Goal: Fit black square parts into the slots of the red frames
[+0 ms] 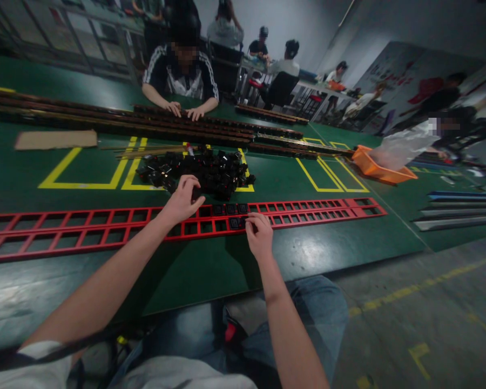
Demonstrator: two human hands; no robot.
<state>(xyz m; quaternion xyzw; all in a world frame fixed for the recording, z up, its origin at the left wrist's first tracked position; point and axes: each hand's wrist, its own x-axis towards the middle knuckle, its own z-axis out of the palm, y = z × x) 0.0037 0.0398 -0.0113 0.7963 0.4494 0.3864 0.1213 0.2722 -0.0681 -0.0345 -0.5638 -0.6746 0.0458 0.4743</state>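
A long red frame (101, 220) with two rows of square openings lies across the green table. Several small black square parts (231, 208) sit in openings near its middle. My right hand (260, 232) is at the front edge of the frame, its fingers curled together beside a black part in the near row; what they hold is too small to make out. My left hand (185, 199) hovers over the far row, thumb and fingers apart, with nothing visible between them. Just behind it lies a heap of black parts (214, 172).
Long brown strips (117, 120) lie across the table behind the heap, with a person's hands on them. Cardboard (56, 140) lies at left. An orange bin (383, 168) with a plastic bag and some grey strips (461, 210) are at right.
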